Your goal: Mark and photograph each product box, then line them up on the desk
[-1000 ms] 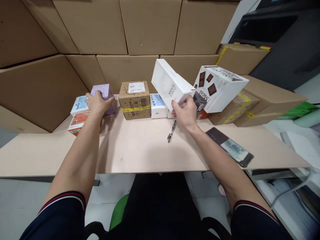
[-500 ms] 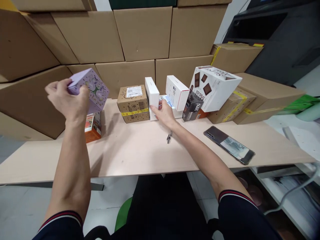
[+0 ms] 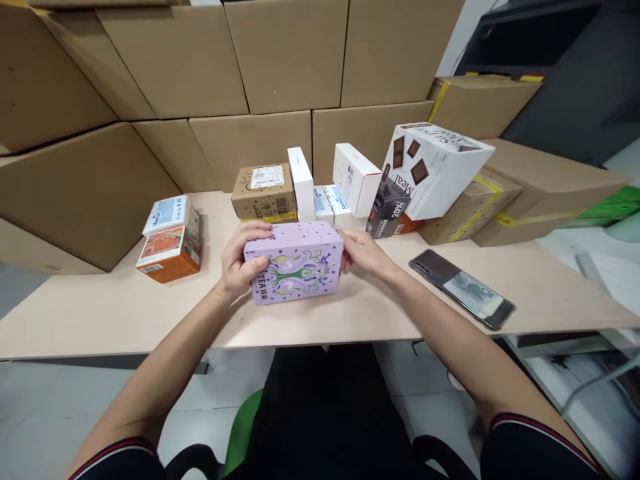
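A purple tea box [image 3: 300, 270], patterned with green and violet scrolls, is at the middle of the table in front of me. My left hand [image 3: 243, 260] grips its left end, thumb on the front face and fingers over the top. At the right end, my right hand [image 3: 361, 253] is closed against the box's edge; some of its fingertips are hidden. Just behind stand a brown carton [image 3: 263, 193] with yellow tape, an upright white box [image 3: 301, 187] and small white-and-blue packs [image 3: 343, 210].
Left on the table are an orange box [image 3: 173, 257] and a white-and-blue pack [image 3: 167, 212]. To the right are a tilted white box [image 3: 356, 177], a dark box [image 3: 387, 213], a large white chocolate-print box [image 3: 433, 170] and a phone [image 3: 463, 287]. Cardboard boxes [image 3: 290, 53] wall the back.
The tea box has come from the raised left side to the middle, low in front of me. My right hand has left the upright white box for the tea box's right end.
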Tool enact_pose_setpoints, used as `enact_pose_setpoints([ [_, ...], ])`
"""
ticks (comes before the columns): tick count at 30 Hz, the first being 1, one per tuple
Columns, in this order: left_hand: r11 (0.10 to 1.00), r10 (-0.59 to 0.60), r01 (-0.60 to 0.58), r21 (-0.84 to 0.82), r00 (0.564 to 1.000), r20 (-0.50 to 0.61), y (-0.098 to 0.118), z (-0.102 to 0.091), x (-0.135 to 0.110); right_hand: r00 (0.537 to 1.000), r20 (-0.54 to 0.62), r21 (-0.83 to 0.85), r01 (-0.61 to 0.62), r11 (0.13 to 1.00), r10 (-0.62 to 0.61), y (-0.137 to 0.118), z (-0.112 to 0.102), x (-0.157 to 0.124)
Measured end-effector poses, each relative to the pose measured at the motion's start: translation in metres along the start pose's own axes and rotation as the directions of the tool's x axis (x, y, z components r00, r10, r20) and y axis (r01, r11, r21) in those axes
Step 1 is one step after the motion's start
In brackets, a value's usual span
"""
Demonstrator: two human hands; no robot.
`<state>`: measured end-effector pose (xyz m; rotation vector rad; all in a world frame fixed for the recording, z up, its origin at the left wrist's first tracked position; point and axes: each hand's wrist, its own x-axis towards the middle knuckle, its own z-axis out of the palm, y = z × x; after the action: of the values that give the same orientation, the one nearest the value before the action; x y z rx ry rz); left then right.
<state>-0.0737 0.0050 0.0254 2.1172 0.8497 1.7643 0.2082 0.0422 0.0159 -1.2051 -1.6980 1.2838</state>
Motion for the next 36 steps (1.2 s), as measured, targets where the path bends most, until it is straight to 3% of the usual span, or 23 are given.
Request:
enact_pose_setpoints([
  [3, 0.999, -0.045, 0.044, -0.019, 0.999, -0.028, -0.013, 0.006, -0.009, 0.999, 0.019, -0.039, -0.043, 0.998, 0.044, 0.018, -0.002, -0.008],
  [5, 0.994, -0.100, 0.098, -0.041, 0.993, -0.056, -0.019, 0.004, -0.011, 0.998, 0.059, -0.174, 0.012, 0.985, -0.002, 0.021, -0.002, -0.010],
  [8, 0.973, -0.221, 0.213, -0.089, 0.971, -0.088, -0.023, 0.001, -0.011, 0.987, 0.111, -0.468, 0.154, 0.870, -0.115, 0.017, -0.004, -0.011],
  [11, 0.920, -0.363, 0.342, -0.193, 0.928, -0.087, -0.025, 0.003, -0.012, 0.976, 0.089, -0.594, 0.210, 0.777, -0.196, 0.013, -0.007, -0.012],
  [13, 0.883, -0.425, 0.399, -0.246, 0.903, -0.063, -0.028, 0.004, -0.013, 0.972, 0.013, -0.554, 0.204, 0.807, -0.236, 0.012, -0.009, -0.014],
  [16, 0.854, -0.471, 0.449, -0.262, 0.882, -0.024, -0.032, -0.001, -0.018, 0.976, -0.064, -0.303, 0.178, 0.936, -0.207, 0.010, -0.009, -0.018],
  [18, 0.817, -0.530, 0.527, -0.233, 0.846, 0.053, -0.032, -0.011, -0.020, 0.987, -0.017, -0.141, 0.158, 0.977, -0.162, 0.009, -0.007, -0.020],
  [21, 0.772, -0.589, 0.628, -0.100, 0.765, 0.261, -0.027, -0.029, -0.018, 0.986, 0.098, -0.064, 0.139, 0.988, -0.132, 0.010, -0.004, -0.022],
  [23, 0.804, -0.548, 0.594, -0.009, 0.748, 0.374, -0.019, -0.037, -0.015, 0.984, 0.126, -0.024, 0.133, 0.991, -0.129, 0.012, -0.002, -0.022],
  [24, 0.835, -0.511, 0.550, 0.023, 0.760, 0.400, -0.015, -0.039, -0.013, 0.984, 0.123, 0.006, 0.128, 0.992, -0.128, 0.013, -0.002, -0.021],
  [28, 0.950, -0.312, 0.283, 0.132, 0.870, 0.381, -0.006, -0.030, -0.012, 0.991, 0.076, 0.128, 0.100, 0.987, -0.110, 0.012, -0.005, -0.020],
  [30, 0.967, -0.241, 0.189, 0.173, 0.900, 0.362, -0.006, -0.023, -0.015, 0.993, 0.038, 0.181, 0.106, 0.978, -0.115, 0.008, -0.007, -0.021],
  [36, 0.945, -0.195, 0.052, 0.322, 0.883, 0.428, -0.018, -0.020, -0.024, 0.984, -0.097, 0.181, 0.165, 0.970, -0.149, 0.004, -0.009, -0.023],
])
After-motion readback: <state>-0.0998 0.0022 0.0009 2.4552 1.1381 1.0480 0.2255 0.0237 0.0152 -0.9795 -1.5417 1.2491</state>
